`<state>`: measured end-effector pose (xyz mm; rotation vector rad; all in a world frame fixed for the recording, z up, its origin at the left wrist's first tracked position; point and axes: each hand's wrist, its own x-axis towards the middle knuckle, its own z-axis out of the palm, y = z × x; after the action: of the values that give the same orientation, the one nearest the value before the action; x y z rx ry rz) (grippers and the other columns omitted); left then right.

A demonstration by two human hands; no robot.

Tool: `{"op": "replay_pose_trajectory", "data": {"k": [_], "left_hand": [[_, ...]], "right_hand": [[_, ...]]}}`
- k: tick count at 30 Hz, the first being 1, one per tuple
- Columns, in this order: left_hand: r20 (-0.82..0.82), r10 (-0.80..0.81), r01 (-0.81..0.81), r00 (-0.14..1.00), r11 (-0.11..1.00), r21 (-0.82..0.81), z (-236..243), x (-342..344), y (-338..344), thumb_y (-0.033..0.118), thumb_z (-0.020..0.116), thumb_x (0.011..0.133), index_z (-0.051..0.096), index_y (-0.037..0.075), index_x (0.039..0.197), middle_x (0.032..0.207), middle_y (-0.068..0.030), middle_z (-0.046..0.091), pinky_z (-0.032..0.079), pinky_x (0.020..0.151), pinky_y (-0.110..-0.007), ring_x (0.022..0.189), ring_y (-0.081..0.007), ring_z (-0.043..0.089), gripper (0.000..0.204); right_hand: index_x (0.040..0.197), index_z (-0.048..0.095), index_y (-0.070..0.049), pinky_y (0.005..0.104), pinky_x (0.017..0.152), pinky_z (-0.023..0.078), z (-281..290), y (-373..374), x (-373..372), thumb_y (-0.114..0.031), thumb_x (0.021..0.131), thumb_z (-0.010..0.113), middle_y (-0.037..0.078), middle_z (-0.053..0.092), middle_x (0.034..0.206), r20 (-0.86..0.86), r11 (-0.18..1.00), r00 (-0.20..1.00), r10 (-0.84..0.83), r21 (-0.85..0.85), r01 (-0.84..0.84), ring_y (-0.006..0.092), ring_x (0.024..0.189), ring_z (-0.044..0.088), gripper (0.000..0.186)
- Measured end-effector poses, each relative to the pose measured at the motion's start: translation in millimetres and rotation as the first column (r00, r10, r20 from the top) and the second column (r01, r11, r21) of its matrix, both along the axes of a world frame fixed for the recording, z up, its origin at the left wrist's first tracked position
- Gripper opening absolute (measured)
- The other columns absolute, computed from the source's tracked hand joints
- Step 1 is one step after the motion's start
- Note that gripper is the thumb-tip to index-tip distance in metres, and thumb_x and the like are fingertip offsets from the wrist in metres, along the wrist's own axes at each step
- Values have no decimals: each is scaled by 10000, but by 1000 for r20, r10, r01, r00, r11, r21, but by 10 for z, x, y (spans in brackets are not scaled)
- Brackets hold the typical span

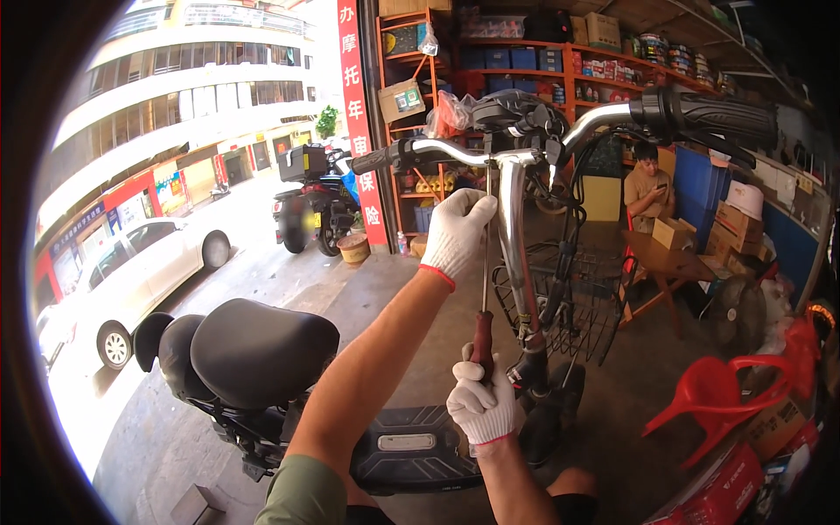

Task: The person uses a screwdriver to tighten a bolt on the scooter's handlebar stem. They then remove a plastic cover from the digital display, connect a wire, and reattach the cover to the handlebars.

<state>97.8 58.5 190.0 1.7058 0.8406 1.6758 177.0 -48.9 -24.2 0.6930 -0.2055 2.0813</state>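
Both my hands wear white knit gloves with red cuffs. My right hand [483, 401] is closed around the dark red handle of a long screwdriver [483, 337], held upright with its shaft pointing up. Higher up, my left hand [460, 229] pinches at the upper shaft, beside the chrome handlebar stem [512, 236] of an electric bike. The shaft's tip reaches the underside of the handlebar [455, 153] and cannot be made out. Black cables [573, 197] hang on the stem's right side. A black wire basket [560, 293] is mounted beyond the stem.
The bike's black seat [262, 350] stands at left, its footboard [407, 442] below my arms. At right are a red plastic chair [722, 398], a fan [738, 315] and a wooden table [661, 258], with a seated person [649, 188] behind. Orange shelves [569, 79] line the back.
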Motion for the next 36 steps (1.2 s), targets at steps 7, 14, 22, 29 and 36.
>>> {"op": "replay_pose_trajectory", "data": {"k": [7,14,22,29,36], "left_hand": [[-5,-5,5,1000,1000,9,-15,-11,27,233,642,1035,668,-14,1013,776,-4,614,450,547,-250,607,-71,534,249],[-24,26,-25,999,999,27,-7,-46,69,233,649,1030,678,-14,1025,783,0,618,456,555,-253,619,-72,537,249],[-12,3,-2,1000,999,38,31,-13,32,224,648,1028,676,-14,1012,782,2,613,445,571,-250,628,-66,520,240],[-1,5,-5,1000,1000,19,12,5,62,223,634,1035,674,-16,1038,794,0,617,450,581,-243,638,-62,524,243],[-158,-20,30,987,998,60,-204,-16,-112,241,570,1058,663,-15,1074,869,-13,639,475,659,-253,743,-72,563,274]], "right_hand": [[1404,537,-24,254,639,456,254,-164,-223,-361,1101,506,103,657,1009,494,718,709,-503,-217,661,107,662,580,454],[1353,541,44,248,665,455,328,-214,-204,-374,1093,516,102,605,989,389,848,840,-377,-219,482,108,719,567,492],[1343,542,46,259,605,438,87,-55,-79,-361,1133,404,140,654,1052,-52,998,997,48,45,-46,107,576,498,479],[1370,551,46,238,510,395,134,-107,-51,-333,1118,442,119,627,964,149,953,968,-203,-198,231,85,514,485,468],[1321,571,94,230,443,331,85,-64,-36,-294,1104,471,116,582,907,-30,990,999,39,-138,-43,65,451,409,456]]}}
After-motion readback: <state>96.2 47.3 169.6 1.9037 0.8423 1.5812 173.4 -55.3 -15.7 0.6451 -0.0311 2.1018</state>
